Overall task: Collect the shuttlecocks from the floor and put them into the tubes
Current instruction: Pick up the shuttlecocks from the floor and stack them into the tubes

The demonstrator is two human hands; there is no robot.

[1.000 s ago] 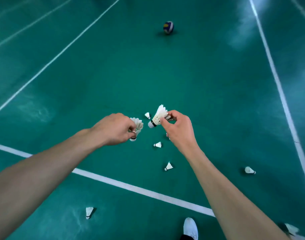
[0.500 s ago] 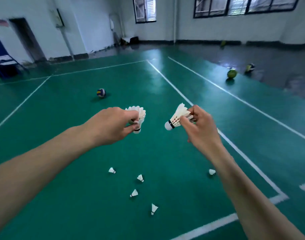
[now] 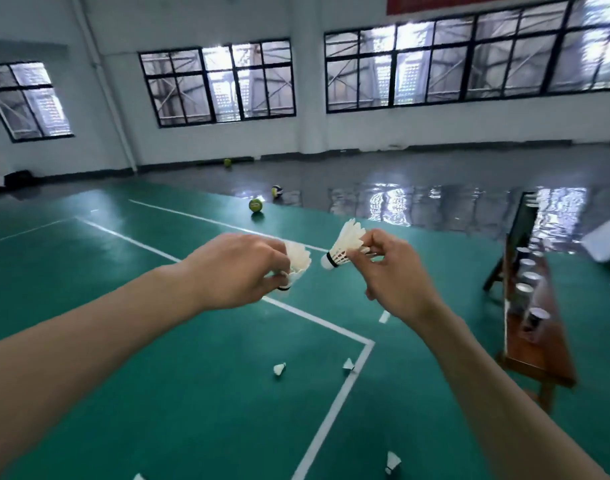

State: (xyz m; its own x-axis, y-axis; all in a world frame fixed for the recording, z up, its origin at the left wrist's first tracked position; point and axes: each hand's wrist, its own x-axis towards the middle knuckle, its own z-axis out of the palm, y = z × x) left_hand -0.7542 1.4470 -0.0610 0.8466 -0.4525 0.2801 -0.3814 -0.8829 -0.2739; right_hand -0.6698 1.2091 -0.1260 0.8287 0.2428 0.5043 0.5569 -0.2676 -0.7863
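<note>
My left hand (image 3: 239, 270) grips a white feather shuttlecock (image 3: 296, 263), cork end down. My right hand (image 3: 388, 271) pinches a second shuttlecock (image 3: 343, 245) by its feathers, cork pointing left toward the first; a small gap separates the two. Several loose shuttlecocks lie on the green floor: one (image 3: 279, 368) below my hands, one (image 3: 348, 364) on the white line, one (image 3: 392, 461) near the bottom edge. Several open tubes (image 3: 527, 289) stand in a row on a wooden bench (image 3: 539, 355) at the right.
Green court floor with white lines (image 3: 334, 403). A green ball (image 3: 256, 205), a blue-yellow ball (image 3: 277, 191) and another green ball (image 3: 227, 162) lie far ahead. A white object (image 3: 605, 242) sits beyond the bench. A windowed wall stands at the back.
The view has swung up and to the right, from the floor to the hall wall and the bench with tubes. Both hands keep their shuttlecocks, held close together.
</note>
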